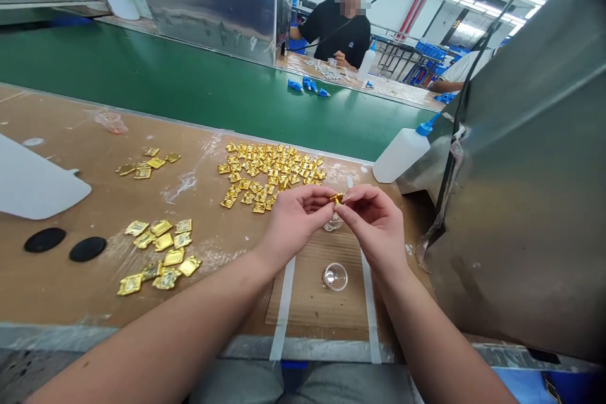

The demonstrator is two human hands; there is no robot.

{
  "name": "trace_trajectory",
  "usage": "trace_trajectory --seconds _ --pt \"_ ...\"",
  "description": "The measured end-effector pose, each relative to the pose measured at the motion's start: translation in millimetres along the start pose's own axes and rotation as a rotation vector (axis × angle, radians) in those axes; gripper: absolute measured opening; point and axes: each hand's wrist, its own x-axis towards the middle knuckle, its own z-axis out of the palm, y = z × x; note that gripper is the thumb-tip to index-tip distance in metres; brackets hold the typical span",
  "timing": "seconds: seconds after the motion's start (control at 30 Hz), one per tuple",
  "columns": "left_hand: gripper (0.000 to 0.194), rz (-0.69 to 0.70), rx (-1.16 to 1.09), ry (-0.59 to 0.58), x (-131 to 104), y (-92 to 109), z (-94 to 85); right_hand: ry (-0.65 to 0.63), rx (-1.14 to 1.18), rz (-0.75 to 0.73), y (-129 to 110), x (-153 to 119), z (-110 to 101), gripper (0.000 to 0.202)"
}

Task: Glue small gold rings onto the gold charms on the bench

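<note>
My left hand and my right hand meet over the cardboard mat, both pinching one small gold piece between their fingertips. Many small gold pieces lie spread just beyond my left hand. Below my hands a small clear cup stands on the taped cardboard. Another clear round item is partly hidden under my fingers. Larger gold pieces lie in a loose group left of my left forearm, with a few more gold pieces farther back.
A white bottle with a blue tip stands right of the gold pieces, beside a metal panel. Two black discs and a white sheet lie left. Beyond the green belt, a person sits at another table.
</note>
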Motion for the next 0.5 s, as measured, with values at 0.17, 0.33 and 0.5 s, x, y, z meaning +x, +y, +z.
trace_trajectory --seconds 0.17,0.33,0.5 --pt "0.026 -0.215 -0.259 -0.067 3.8 2.9 -4.7 0.050 0.022 0.007 5.7 3.6 -7.7 0.019" --pt "0.028 -0.337 -0.410 -0.095 6.1 9.8 -7.9 0.028 0.078 0.014 5.4 5.3 -9.9 0.022" --pt "0.028 -0.408 -0.454 -0.088 6.3 13.6 -9.6 0.000 0.071 0.026 -0.6 5.0 -9.3 0.021"
